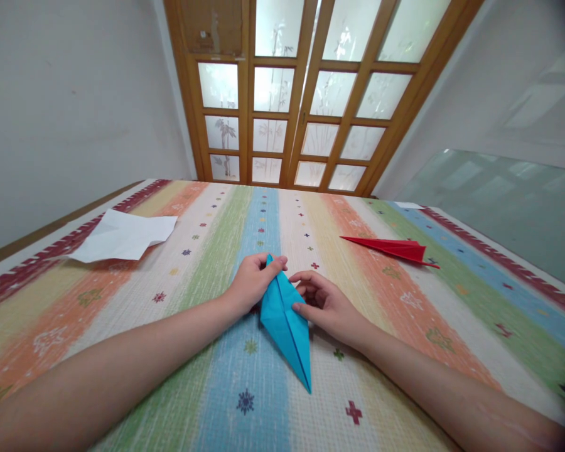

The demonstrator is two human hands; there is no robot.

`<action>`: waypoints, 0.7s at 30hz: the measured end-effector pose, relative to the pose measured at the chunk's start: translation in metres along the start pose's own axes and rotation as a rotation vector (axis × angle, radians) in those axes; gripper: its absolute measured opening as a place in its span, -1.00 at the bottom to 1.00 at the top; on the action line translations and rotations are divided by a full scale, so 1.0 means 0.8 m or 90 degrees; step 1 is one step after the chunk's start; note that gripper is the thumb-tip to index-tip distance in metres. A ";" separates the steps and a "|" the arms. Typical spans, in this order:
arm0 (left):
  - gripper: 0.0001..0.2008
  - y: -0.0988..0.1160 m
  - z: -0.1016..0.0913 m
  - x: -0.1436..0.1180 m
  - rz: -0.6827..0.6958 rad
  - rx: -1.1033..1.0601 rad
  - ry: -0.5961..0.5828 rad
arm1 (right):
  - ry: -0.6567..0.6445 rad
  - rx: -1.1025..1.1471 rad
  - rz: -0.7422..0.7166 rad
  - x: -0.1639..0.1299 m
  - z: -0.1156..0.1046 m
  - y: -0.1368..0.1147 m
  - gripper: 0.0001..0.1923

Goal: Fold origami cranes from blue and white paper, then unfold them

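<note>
White sheet (122,238) on desk (221,389) | left grip (254,282): closed, pinching far tip of blue paper (283,320) | paper mid-desk, likely light, easily creased; best held by edges | right grip (327,307): half-curled, thumb on paper's edge, can't tell if clamped

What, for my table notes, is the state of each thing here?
Blue paper: folded into a long, pointed kite shape.
Left hand: holding the paper's far end, thumb on top.
Right hand: thumb on the paper's right side, fingers curled.
Red paper: folded narrow, lying down.
White paper: mostly opened out, creased.
Glass doors: look closed.
Tablecloth: spread out.
</note>
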State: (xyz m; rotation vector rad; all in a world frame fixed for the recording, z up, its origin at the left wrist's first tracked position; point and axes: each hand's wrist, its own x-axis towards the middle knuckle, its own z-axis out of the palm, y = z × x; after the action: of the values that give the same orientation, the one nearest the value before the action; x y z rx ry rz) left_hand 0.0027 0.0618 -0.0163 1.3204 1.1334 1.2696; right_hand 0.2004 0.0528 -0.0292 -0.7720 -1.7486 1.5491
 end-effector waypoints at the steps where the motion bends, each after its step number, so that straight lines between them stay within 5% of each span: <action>1: -0.56 0.000 0.000 -0.001 -0.005 0.003 0.003 | 0.002 0.000 0.001 0.000 0.000 0.000 -0.63; 9: -0.53 0.000 0.000 -0.002 -0.025 0.044 0.057 | 0.029 0.020 0.006 0.000 0.001 0.001 -0.61; 21: -0.53 0.007 0.002 -0.006 0.034 0.102 0.063 | -0.021 0.196 0.150 0.000 0.019 -0.019 -0.21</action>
State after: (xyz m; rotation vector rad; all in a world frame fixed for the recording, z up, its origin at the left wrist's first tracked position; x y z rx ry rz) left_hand 0.0045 0.0563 -0.0115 1.4264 1.2990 1.3167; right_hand 0.1883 0.0419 -0.0155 -0.8207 -1.4313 1.9410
